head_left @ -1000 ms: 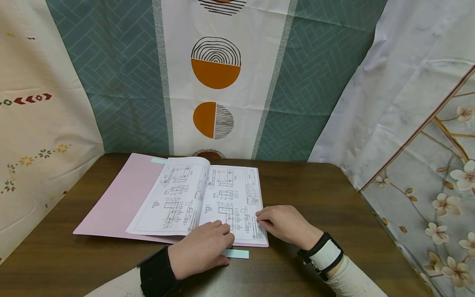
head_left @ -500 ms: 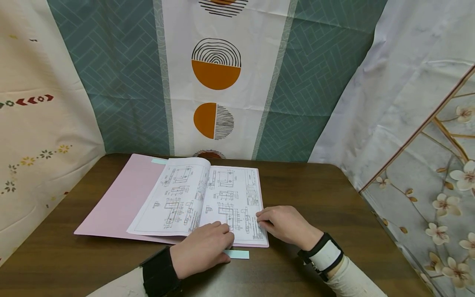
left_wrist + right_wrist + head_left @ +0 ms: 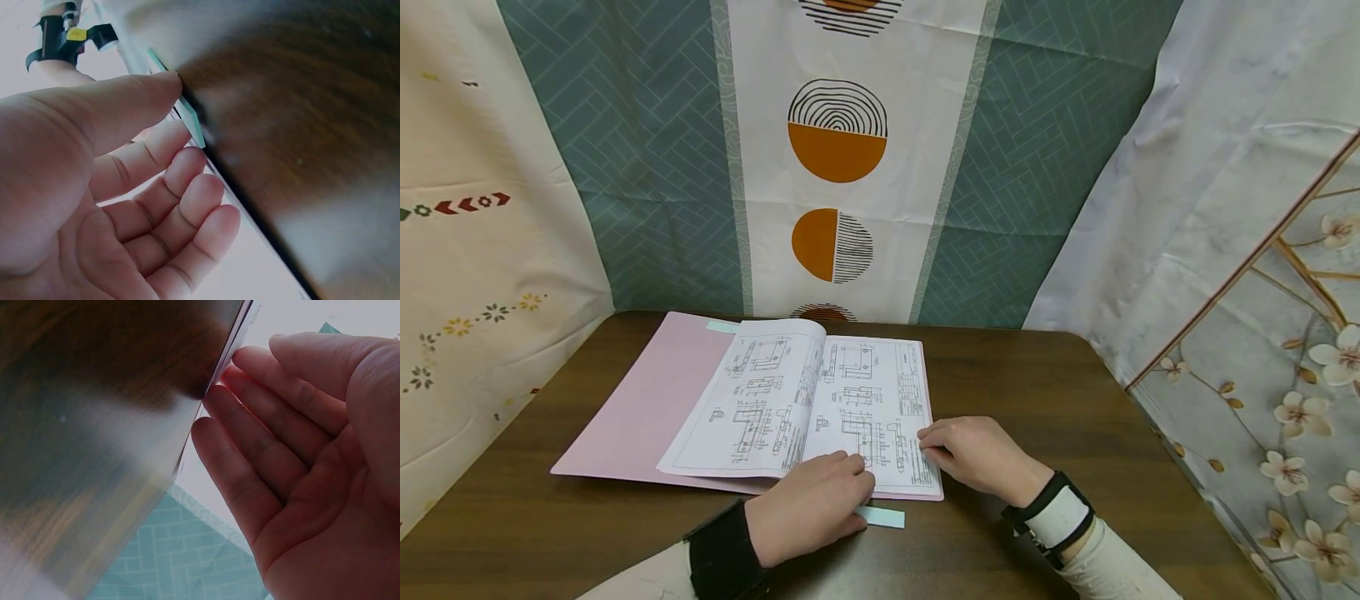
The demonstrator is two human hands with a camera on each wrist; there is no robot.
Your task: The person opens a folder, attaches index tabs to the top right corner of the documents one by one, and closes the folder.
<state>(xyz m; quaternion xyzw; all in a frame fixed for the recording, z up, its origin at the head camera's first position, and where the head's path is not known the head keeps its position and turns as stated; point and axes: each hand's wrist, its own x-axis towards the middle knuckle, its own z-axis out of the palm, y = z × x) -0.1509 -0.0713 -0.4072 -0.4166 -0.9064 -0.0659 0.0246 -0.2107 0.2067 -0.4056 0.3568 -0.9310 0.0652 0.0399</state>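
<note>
The booklet of drawings (image 3: pixel 820 400) is lying open inside a pink folder (image 3: pixel 640 408), which is resting flat on the brown bench (image 3: pixel 1060 400), nearer its left half. The left hand (image 3: pixel 808 504) is lying on the booklet's near edge, fingers loosely curled against the lower margin, while its thumb is pressing a pale green strip (image 3: pixel 883 517) against the bench; the wrist view is showing that strip (image 3: pixel 181 109) trapped between thumb and bench, just beside the folder's edge. The right hand (image 3: pixel 977 454) is resting at the lower right corner of the right-hand page, fingers fairly straight and close together, their tips touching the page edges; whether a sheet is being pinched there cannot be told. Judged risks: the thin sheets are likely clinging together, so a lift at that corner could be taking several pages or creasing one. The left-hand page is arching near the spine and could be flopping over if the left hand is easing off. The strip is light and loose, so a sliding thumb could be dragging it under the folder or off the bench.
</note>
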